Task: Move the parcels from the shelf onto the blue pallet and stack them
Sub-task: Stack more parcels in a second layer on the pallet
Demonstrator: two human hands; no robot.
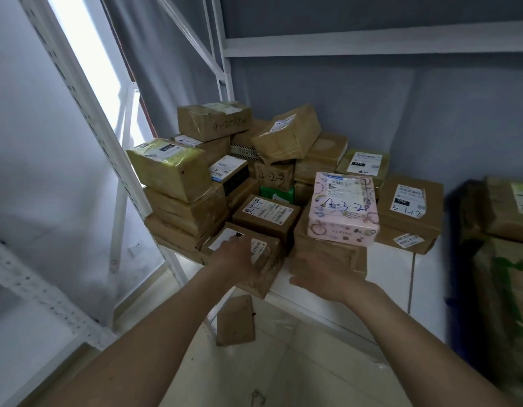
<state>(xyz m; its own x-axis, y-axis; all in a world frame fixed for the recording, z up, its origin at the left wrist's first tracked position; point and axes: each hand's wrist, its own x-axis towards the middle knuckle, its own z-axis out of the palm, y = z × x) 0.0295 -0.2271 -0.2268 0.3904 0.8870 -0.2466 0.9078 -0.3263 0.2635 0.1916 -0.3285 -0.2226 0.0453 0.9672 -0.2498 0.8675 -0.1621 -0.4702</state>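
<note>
Several taped brown parcels are piled on the white shelf (386,277), with a pink box (342,210) marked 4-3-2 near the front. My left hand (239,255) grips a small brown parcel (267,267) that tilts over the shelf's front edge. My right hand (322,273) holds the front edge of a flat brown parcel (347,255) lying under the pink box, fingers on top and thumb lower. At the far right, a dark blue pallet edge (452,259) shows, with brown parcels (507,210) stacked on it.
A loose brown parcel (235,320) lies below the shelf edge, over the tiled floor. White shelf uprights (119,160) and diagonal braces stand to the left. A green box (276,193) is wedged in the pile. Grey walls close off the back.
</note>
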